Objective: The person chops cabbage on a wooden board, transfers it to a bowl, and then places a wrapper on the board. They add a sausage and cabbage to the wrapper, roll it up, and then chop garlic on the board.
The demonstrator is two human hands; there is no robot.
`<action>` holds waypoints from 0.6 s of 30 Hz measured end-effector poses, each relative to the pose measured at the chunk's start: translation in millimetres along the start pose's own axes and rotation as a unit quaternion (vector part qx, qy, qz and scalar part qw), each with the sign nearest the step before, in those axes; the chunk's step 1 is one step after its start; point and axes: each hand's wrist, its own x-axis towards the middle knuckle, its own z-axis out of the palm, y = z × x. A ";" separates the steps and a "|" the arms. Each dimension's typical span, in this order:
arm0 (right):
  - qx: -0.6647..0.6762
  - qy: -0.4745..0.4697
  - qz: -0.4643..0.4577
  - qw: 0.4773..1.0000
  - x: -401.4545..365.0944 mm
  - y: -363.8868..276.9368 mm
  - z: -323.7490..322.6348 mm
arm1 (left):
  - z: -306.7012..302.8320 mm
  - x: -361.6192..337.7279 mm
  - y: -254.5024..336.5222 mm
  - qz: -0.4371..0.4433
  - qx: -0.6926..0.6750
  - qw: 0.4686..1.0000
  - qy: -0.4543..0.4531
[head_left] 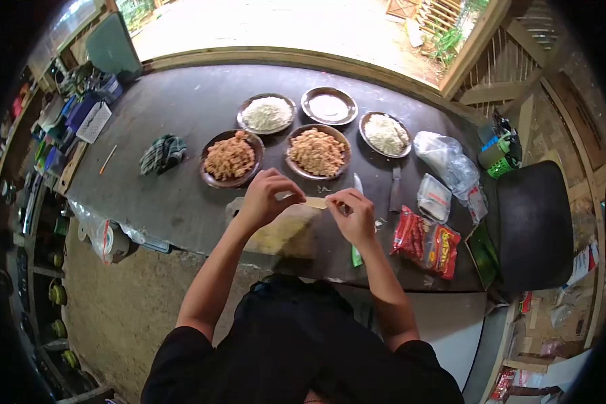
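Observation:
Between my two hands, above the near edge of the dark table, a small pale strip [314, 203] is stretched out level. My left hand [274, 196] pinches its left end, and my right hand [349, 208] pinches its right end. Below them lies a yellowish board [283, 236]. A knife with a green handle [357, 256] rests just beside my right hand, its blade pointing away. Beyond my hands stand a bowl of brown crumbly pieces [229, 159] and a second such bowl [318, 152].
Farther back are plates of white powder [267, 114], [385, 135] and a plate with a white layer [329, 106]. Red packets [424, 243], clear plastic bags [448, 161] and a flat dark tool [395, 190] lie right. A checked cloth [163, 154] lies left; a black chair [535, 225] stands right.

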 end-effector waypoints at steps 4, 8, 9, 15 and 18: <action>-0.049 -0.061 -0.112 0.991 -35.2 -15.8 50.3 | -26.1 -89.7 -27.9 -0.029 0.035 0.998 -0.040; -0.073 -0.128 -0.122 0.981 -68.7 -18.4 69.8 | -27.1 -132.4 -35.3 -0.024 0.040 0.995 -0.091; -0.072 -0.138 -0.117 0.981 -71.6 -19.2 72.0 | -27.4 -134.2 -38.4 -0.022 0.038 0.995 -0.090; -0.139 -0.101 -0.012 0.985 -61.4 -15.3 86.5 | -9.0 -112.1 -54.0 -0.047 0.124 0.991 0.014; -0.201 -0.096 0.004 0.975 -43.0 -9.7 96.2 | -9.2 -94.9 -53.8 -0.046 0.155 0.986 -0.046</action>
